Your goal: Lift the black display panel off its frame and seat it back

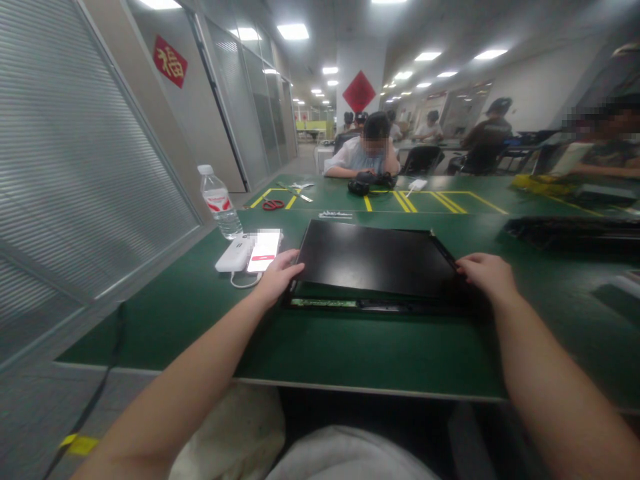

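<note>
A dark, glossy flat screen panel (370, 257) lies slightly askew in front of me, its surface reflecting the ceiling light. Below its near edge shows a thin strip with a green circuit board (325, 303). My left hand (277, 275) pinches the panel's left edge between thumb and fingers. At the opposite side, my right hand (487, 272) has its fingers closed on the right edge, where a narrow black frame (443, 250) shows. Whether the right fingers hold the panel, the frame or both, I cannot tell.
Left on the green table (380, 353) are a water bottle (220, 203), a white power bank (233, 255) and a cabled phone (265, 250). Red-handled scissors (273, 205) lie beyond. A person (367, 143) sits opposite near black headphones (370, 183). Dark parts (570, 233) lie at right.
</note>
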Demonstrator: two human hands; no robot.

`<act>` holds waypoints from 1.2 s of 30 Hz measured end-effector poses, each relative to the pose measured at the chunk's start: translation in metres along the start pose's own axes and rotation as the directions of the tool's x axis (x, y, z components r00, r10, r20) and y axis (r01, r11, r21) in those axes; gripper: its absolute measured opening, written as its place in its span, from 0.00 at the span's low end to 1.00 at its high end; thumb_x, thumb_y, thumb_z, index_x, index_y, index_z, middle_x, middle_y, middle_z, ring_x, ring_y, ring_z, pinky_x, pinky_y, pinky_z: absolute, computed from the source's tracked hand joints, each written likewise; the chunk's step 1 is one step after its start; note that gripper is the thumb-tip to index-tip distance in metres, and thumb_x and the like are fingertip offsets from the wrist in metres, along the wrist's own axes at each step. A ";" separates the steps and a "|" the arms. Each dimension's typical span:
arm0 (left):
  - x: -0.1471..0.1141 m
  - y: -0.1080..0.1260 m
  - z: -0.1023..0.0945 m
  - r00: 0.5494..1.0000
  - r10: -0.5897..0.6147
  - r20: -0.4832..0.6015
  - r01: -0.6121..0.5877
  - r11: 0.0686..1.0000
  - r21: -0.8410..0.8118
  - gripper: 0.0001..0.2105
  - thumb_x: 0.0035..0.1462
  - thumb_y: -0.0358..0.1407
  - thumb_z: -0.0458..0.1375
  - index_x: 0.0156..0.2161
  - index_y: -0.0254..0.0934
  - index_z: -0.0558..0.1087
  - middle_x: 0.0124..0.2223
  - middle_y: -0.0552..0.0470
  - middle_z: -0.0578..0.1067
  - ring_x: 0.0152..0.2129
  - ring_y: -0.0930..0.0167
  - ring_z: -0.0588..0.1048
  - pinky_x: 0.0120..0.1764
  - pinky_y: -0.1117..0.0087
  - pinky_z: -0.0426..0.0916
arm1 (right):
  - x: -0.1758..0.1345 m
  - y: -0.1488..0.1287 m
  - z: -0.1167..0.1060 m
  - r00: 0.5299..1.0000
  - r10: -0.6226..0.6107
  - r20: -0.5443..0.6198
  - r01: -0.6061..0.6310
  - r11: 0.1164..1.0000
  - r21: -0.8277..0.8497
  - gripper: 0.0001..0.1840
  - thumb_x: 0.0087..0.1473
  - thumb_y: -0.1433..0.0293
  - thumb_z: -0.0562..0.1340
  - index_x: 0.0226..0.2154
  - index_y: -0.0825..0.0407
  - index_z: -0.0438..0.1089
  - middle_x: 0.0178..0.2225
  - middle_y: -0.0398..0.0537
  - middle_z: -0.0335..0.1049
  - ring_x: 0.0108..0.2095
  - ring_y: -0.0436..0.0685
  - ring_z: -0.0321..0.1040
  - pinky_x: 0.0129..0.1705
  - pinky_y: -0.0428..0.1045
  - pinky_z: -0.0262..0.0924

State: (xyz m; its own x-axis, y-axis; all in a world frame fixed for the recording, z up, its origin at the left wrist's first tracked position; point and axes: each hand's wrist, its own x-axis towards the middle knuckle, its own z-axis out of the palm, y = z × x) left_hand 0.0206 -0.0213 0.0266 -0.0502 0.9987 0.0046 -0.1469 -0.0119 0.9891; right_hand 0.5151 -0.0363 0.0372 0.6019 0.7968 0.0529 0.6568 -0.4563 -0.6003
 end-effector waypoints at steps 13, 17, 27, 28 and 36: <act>0.013 -0.021 -0.012 0.992 0.125 0.032 -0.128 0.919 0.374 0.14 0.50 0.35 0.77 0.44 0.41 0.87 0.69 0.39 0.78 0.72 0.48 0.71 0.77 0.50 0.59 | -0.002 -0.001 0.002 0.999 -0.003 -0.032 0.004 0.999 0.039 0.06 0.54 0.66 0.67 0.32 0.46 0.83 0.32 0.51 0.84 0.28 0.63 0.78 0.36 0.55 0.72; 0.019 -0.026 -0.016 0.988 0.135 0.081 -0.157 0.865 0.476 0.18 0.51 0.40 0.76 0.48 0.39 0.87 0.71 0.37 0.77 0.72 0.47 0.72 0.76 0.47 0.61 | 0.000 0.000 0.003 1.000 -0.009 -0.018 0.009 1.000 0.016 0.07 0.56 0.66 0.67 0.32 0.46 0.83 0.32 0.50 0.84 0.29 0.62 0.79 0.37 0.55 0.71; 0.024 -0.029 -0.023 0.976 0.132 0.173 -0.215 0.701 0.680 0.26 0.57 0.46 0.70 0.58 0.36 0.85 0.74 0.34 0.73 0.72 0.46 0.72 0.74 0.44 0.65 | -0.011 -0.011 -0.004 1.000 0.025 -0.002 -0.025 0.996 0.082 0.07 0.57 0.69 0.67 0.29 0.47 0.82 0.31 0.48 0.83 0.28 0.60 0.77 0.42 0.56 0.72; 0.024 -0.029 -0.023 0.976 0.134 0.173 -0.217 0.695 0.686 0.25 0.57 0.45 0.70 0.57 0.36 0.85 0.74 0.34 0.73 0.72 0.46 0.72 0.74 0.44 0.66 | -0.012 -0.012 -0.004 1.000 0.030 0.003 -0.030 0.996 0.083 0.08 0.57 0.69 0.67 0.29 0.47 0.82 0.31 0.48 0.83 0.28 0.60 0.77 0.43 0.56 0.72; 0.021 -0.027 -0.021 0.979 0.121 0.161 -0.199 0.719 0.666 0.21 0.54 0.42 0.73 0.52 0.36 0.84 0.74 0.33 0.72 0.71 0.48 0.74 0.73 0.47 0.68 | -0.012 -0.011 -0.004 1.000 0.027 0.001 -0.027 0.997 0.068 0.08 0.56 0.69 0.66 0.29 0.48 0.82 0.32 0.49 0.83 0.28 0.60 0.78 0.42 0.56 0.72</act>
State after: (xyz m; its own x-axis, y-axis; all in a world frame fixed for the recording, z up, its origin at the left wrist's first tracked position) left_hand 0.0023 -0.0010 -0.0030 0.0921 0.9846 0.1483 0.5624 -0.1744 0.8083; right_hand 0.5025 -0.0421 0.0470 0.6191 0.7845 0.0361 0.6078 -0.4495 -0.6546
